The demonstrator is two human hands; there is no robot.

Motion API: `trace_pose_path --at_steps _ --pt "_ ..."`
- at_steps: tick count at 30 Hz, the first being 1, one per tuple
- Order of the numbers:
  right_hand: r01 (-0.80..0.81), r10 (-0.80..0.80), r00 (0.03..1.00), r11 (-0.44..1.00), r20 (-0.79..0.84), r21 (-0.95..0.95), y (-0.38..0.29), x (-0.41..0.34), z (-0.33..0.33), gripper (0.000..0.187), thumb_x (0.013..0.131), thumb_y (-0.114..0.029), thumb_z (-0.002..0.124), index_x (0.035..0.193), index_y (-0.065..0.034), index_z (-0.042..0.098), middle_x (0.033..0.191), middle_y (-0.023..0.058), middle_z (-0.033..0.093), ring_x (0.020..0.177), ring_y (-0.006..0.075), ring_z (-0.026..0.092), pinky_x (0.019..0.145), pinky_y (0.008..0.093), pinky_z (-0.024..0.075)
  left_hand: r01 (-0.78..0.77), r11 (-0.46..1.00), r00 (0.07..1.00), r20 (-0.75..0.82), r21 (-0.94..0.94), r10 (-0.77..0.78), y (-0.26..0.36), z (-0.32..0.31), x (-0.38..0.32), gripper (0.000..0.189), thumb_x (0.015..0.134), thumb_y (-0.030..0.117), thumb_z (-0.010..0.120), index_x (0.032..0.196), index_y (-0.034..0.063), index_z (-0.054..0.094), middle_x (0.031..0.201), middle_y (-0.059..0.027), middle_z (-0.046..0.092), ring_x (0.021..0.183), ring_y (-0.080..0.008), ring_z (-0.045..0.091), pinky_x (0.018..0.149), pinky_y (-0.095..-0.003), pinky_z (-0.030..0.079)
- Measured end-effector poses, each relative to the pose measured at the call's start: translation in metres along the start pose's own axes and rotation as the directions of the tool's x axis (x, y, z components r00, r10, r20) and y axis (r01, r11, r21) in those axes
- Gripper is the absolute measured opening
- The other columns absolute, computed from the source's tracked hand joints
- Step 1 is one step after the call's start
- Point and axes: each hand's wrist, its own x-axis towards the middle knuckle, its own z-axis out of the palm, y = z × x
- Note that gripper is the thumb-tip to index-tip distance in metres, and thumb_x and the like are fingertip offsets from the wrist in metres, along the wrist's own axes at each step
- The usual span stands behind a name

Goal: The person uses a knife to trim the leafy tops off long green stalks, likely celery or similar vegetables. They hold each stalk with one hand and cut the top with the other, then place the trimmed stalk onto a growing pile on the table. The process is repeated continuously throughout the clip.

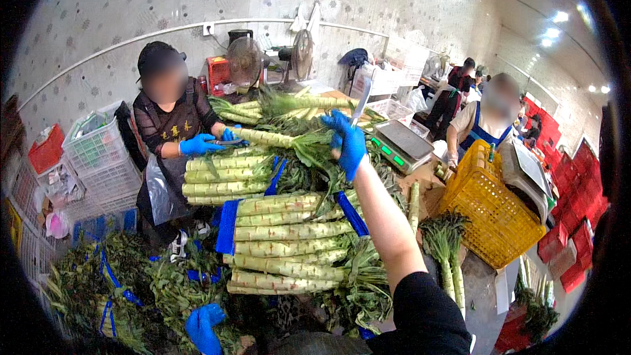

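My right hand [345, 143], in a blue glove, is raised over the piled stem lettuce with a knife [362, 101] in its grip, blade pointing up. Just left of it, a single stem-lettuce stalk [261, 137] lies level, its leafy end near my fingers. Below are stacked peeled-looking stalks [291, 231] with leafy tops to the right and blue bands [227, 227] around them. My left hand [204, 328], also blue-gloved, is low in the view above dark leaves [172, 291]; whether it holds anything is unclear.
Across the pile, a co-worker's gloved hand [199, 144] holds a dark-handled tool. A digital scale [404, 140] stands right of the pile. Another person stands behind a yellow plastic crate [488, 212]. White crates [103, 158] are stacked at left, electric fans [245, 61] behind.
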Motion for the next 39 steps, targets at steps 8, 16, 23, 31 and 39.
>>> trace_pose_path --at_steps 8,16,23,31,39 --pt "0.022 -0.066 0.98 0.973 -0.186 -0.228 0.044 -0.137 -0.05 0.028 0.086 -0.015 0.055 0.112 -0.0032 0.054 0.081 0.0052 0.064 0.05 0.0068 0.049 0.043 0.0187 0.0359 0.005 0.999 0.996 0.09 -0.047 -0.001 -0.002 0.02 0.021 0.021 0.087 0.017 0.055 0.087 -0.0024 0.063 0.082 -0.0096 0.065 0.07 -0.0166 0.061 0.066 -0.0301 0.049" --pt "-0.118 -0.064 0.898 0.919 -0.436 -0.377 0.047 -0.254 -0.112 0.027 0.087 -0.014 0.054 0.112 -0.0039 0.054 0.073 0.0055 0.062 0.04 0.004 0.037 0.036 0.0191 0.0284 -0.783 0.458 0.578 0.764 0.421 0.287 -0.039 0.122 0.052 0.045 0.072 0.021 0.066 0.115 0.0125 0.055 0.111 -0.0117 0.053 0.101 -0.0306 0.049 0.086 -0.0419 0.041" --pt "-0.194 -0.108 0.838 0.857 -0.535 -0.478 0.037 -0.3 -0.116 0.025 0.088 -0.016 0.053 0.11 -0.0033 0.055 0.074 0.0057 0.063 0.043 0.0043 0.041 0.038 0.019 0.0303 -0.905 0.168 0.425 0.857 0.391 0.292 -0.056 0.177 0.055 0.055 0.071 0.025 0.067 0.12 0.009 0.05 0.107 -0.0108 0.051 0.1 -0.0304 0.045 0.087 -0.042 0.037" --pt "-0.113 -0.164 0.847 0.873 -0.505 -0.474 0.038 -0.316 -0.082 0.024 0.087 -0.012 0.054 0.11 -0.0028 0.054 0.07 0.0053 0.06 0.043 0.0056 0.044 0.038 0.0191 0.0322 -0.94 0.181 0.285 0.958 0.287 -0.043 -0.042 0.222 0.083 0.053 0.075 0.032 0.065 0.121 0.0107 0.048 0.099 -0.0125 0.055 0.092 -0.0309 0.053 0.08 -0.0404 0.044" --pt "0.158 -0.186 0.982 0.857 -0.008 -0.49 0.09 -0.351 -0.041 0.022 0.085 -0.005 0.054 0.107 -0.0023 0.053 0.082 0.0134 0.064 0.048 0.0065 0.045 0.046 0.0203 0.0381 -0.763 0.642 0.619 0.371 0.077 0.692 0.063 0.182 0.099 0.058 0.081 0.029 0.062 0.13 0.0075 0.039 0.116 -0.0138 0.052 0.101 -0.0296 0.053 0.085 -0.0377 0.043"
